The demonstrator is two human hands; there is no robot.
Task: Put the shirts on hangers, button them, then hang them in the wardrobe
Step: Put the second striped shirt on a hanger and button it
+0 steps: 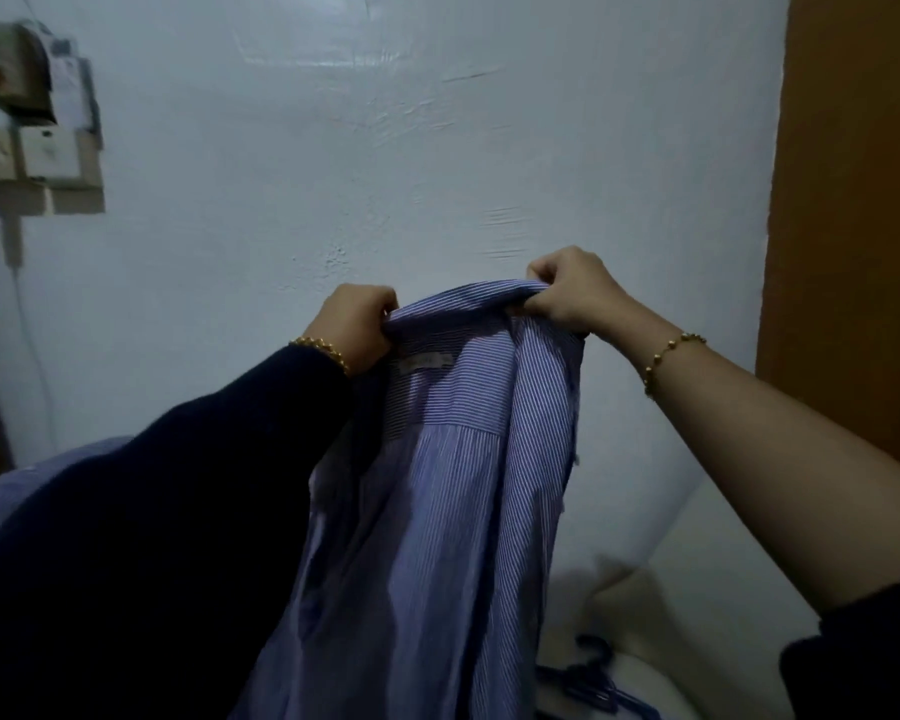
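The blue-striped shirt [453, 459], its hem cut off below, hangs from its collar, gripped by left hand [357, 324] and right hand [567, 293].

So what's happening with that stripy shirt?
A person is holding up a blue striped shirt by its collar, the left hand gripping one end and the right hand the other. The shirt hangs down in front of a pale wall, with no hanger showing in it. What look like dark hangers lie lower right.
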